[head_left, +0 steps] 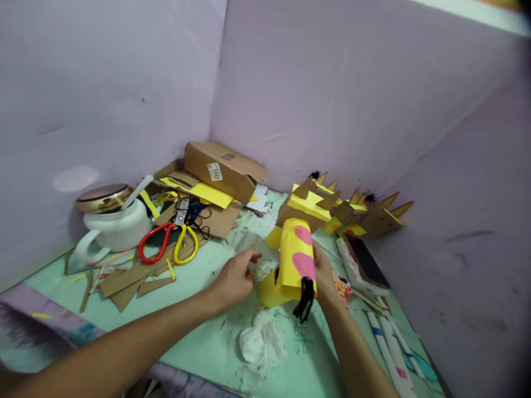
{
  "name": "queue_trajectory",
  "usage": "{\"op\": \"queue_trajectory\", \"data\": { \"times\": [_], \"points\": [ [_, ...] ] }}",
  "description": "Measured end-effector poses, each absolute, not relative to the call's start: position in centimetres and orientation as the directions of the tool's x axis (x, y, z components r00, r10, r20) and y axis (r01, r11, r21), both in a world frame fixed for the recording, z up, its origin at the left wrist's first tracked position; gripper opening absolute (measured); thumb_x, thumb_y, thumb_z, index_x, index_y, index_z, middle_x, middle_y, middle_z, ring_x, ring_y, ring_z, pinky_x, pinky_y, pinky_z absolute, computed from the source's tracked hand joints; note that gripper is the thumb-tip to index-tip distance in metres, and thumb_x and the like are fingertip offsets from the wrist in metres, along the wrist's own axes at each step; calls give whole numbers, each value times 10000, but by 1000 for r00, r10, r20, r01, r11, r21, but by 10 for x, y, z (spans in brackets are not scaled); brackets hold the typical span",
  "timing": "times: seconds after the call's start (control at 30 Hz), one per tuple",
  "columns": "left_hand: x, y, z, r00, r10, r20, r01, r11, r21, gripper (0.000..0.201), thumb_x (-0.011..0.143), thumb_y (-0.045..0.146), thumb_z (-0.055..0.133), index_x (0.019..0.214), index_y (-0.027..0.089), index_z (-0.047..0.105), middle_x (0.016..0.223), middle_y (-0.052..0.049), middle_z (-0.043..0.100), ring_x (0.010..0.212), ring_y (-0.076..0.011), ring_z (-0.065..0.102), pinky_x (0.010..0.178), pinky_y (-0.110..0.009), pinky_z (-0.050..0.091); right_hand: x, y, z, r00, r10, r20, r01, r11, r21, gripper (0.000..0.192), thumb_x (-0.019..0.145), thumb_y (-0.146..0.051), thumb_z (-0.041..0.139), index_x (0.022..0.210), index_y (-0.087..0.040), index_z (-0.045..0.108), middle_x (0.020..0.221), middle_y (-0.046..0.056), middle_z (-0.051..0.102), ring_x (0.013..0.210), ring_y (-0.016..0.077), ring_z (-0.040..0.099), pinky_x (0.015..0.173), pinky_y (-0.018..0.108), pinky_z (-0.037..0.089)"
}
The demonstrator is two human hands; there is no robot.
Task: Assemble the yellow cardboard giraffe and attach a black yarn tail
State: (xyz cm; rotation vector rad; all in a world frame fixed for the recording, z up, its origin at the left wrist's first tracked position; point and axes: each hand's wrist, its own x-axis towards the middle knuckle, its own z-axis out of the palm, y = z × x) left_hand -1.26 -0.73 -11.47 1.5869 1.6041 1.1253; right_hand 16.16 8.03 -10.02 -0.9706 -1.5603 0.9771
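My right hand (326, 272) grips a yellow paper roll with pink spots (295, 255); a black yarn tuft (306, 298) hangs from its near end. My left hand (235, 277) rests just left of the roll, its fingers pinched around a small white bit of tissue (264, 268) on the pale green table (194, 342). A crumpled white tissue (262, 340) lies in front of the roll. Behind it stand cardboard and yellow paper pieces with pointed spikes (332, 207).
Scissors with one red and one yellow handle (168, 240) lie on cardboard scraps at the left, near a white pot with a gold lid (111, 218). A cardboard box (222, 168) sits in the corner. A phone (367, 262) and white marker-like tubes (390, 345) lie at right.
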Motion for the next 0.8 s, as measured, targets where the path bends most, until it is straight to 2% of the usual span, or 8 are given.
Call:
{"op": "queue_trajectory", "data": {
  "times": [0.1,0.2,0.27,0.37,0.47,0.6,0.67,0.8],
  "points": [
    [-16,-7,-107,-189,963,194,445,-93,891,291,701,107,438,948,139,589,849,-53,652,629,-139,576,598,-247,471,167,71,-102,-75,939,335,58,339,-939,469,619,-369,721,1031,-203,570,1053,108,642,955,274,601,796,437,498],
    [-19,-17,-88,-273,906,325,440,-183,879,145,768,222,466,832,153,576,749,-33,613,650,-146,561,608,-244,460,176,46,-93,181,911,371,68,365,-928,312,709,-349,648,973,-199,577,918,80,651,854,230,617,762,409,489],
    [-18,-32,-73,-304,832,464,459,-299,837,107,772,257,506,755,173,570,702,-17,596,641,-147,556,598,-240,449,183,21,-80,296,845,445,169,412,-895,161,740,-335,627,834,-205,619,798,48,645,752,203,611,684,348,485],
    [-11,-60,-54,-270,794,545,533,-348,771,126,784,245,515,685,198,578,624,8,576,592,-138,539,552,-227,423,191,-18,-58,208,800,563,302,495,-815,187,780,-323,576,631,-219,621,614,13,590,601,171,558,557,282,441],
    [1,-81,-45,-278,860,428,526,-236,817,215,785,323,511,634,206,610,569,13,601,531,-138,539,456,-219,381,192,-44,-45,94,869,485,346,429,-835,157,765,-340,585,699,-237,683,501,-11,542,446,142,489,437,254,401],
    [16,-85,-44,-297,937,184,404,-51,913,268,737,423,546,670,193,667,577,-7,638,619,-187,599,416,-207,379,183,-53,-48,-28,975,221,220,221,-950,258,748,-408,577,803,-196,712,460,-9,531,411,132,469,373,228,360],
    [22,-82,-43,-276,950,146,365,-37,930,277,713,431,571,711,182,693,504,-9,594,629,-201,601,406,-201,381,177,-52,-52,-44,990,131,174,136,-975,296,750,-407,573,857,-167,710,459,-10,525,421,126,467,391,223,363],
    [31,-78,-40,-266,956,126,295,-44,954,316,703,433,584,797,161,715,411,9,492,570,-188,571,411,-200,384,168,-51,-56,-89,990,112,157,125,-980,278,749,-369,578,862,-152,711,493,-8,531,462,121,469,447,227,379]
  ]
}}
